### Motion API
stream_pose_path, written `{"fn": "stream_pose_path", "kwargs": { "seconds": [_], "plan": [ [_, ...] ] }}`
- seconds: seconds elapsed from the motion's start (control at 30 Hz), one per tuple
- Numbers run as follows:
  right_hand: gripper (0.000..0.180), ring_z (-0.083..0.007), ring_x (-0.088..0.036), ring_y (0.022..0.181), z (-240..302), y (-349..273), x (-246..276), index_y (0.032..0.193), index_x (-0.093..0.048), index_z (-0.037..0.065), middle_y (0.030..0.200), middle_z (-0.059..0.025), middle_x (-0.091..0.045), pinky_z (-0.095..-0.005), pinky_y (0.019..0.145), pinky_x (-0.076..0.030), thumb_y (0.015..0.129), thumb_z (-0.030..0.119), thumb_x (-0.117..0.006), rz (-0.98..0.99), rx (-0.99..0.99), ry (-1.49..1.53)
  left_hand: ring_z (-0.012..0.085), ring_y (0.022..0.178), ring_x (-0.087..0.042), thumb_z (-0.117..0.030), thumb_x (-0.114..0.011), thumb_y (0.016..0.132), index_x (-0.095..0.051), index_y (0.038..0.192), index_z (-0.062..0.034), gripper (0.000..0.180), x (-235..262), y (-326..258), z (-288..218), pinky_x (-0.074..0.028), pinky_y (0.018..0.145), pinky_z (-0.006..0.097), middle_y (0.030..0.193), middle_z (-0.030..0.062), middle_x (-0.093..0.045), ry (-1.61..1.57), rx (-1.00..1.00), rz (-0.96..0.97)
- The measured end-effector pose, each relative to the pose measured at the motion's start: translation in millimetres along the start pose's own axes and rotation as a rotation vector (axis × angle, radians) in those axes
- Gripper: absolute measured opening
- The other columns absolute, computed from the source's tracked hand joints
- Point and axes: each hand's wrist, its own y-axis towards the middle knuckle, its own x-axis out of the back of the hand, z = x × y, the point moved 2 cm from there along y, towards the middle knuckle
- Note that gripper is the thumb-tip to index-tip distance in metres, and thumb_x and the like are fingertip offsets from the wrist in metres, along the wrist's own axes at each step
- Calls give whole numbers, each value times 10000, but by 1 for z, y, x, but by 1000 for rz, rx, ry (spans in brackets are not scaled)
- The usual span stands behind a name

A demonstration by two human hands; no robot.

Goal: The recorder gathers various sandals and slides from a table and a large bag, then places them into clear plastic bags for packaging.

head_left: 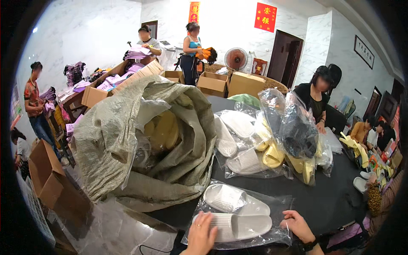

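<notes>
A pair of light grey slippers [253,226] lies side by side in a clear plastic bag [278,204] on the black table in front of me. My left hand [201,234] rests its spread fingers on the bag, over the ribbed strap of the nearer slipper. At the bag's right edge is my right hand [297,226], wearing a dark wristband. Its fingers are bent and apart, touching the plastic. Just beyond lie more bagged slippers: white ones [242,123], a yellow one [273,155] and black ones [299,138].
A large woven sack [106,136] stands open at left, with bagged yellow slippers [163,129] inside. An open cardboard box [53,178] is on the floor. Across the black table [335,195] a person [314,95] handles clear bags. Other people work around the room.
</notes>
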Motion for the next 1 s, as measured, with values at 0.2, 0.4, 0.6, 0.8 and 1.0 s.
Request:
{"fn": "stream_pose_path", "kwargs": {
  "seconds": [0.2,0.4,0.6,0.8,1.0],
  "plan": [
    [237,-111,-525,654,17,9,-3,918,-630,10,851,-35,-606,-255,633,-423,896,106,-414,541,781,-1227,353,1263,-311,-257,-459,883,-405,1264,29,479,-19,-6,39,-258,1022,460,1330,206,-381,157,62,190],
    [387,-113,-536,584,9,6,42,778,-605,-6,781,-47,-614,-232,555,-425,949,267,-391,102,49,-705,375,1247,-317,-261,-470,880,-332,1287,52,532,-27,13,43,-258,1006,503,1313,216,-381,204,23,278],
    [596,-87,-497,583,-7,8,26,911,-623,14,751,-15,-585,-207,552,-419,950,475,-247,456,-510,-242,363,1270,-281,-271,-437,891,-339,1296,37,519,-28,12,51,-205,1031,498,1349,199,-343,142,55,319],
    [282,-78,-512,751,-13,27,12,1073,-542,8,863,-25,-570,-211,650,-444,921,241,-496,304,-299,-84,372,1276,-271,-307,-400,894,-337,1299,39,536,-30,3,47,-192,1034,495,1350,194,-348,140,51,309],
    [430,-174,-541,843,28,30,0,1238,-429,-31,1144,-156,-514,-305,735,-483,950,278,-350,403,-72,423,385,1265,-285,-298,-418,893,-334,1289,66,544,-50,5,39,-201,1029,504,1329,231,-358,143,-4,335]
  ]
}}
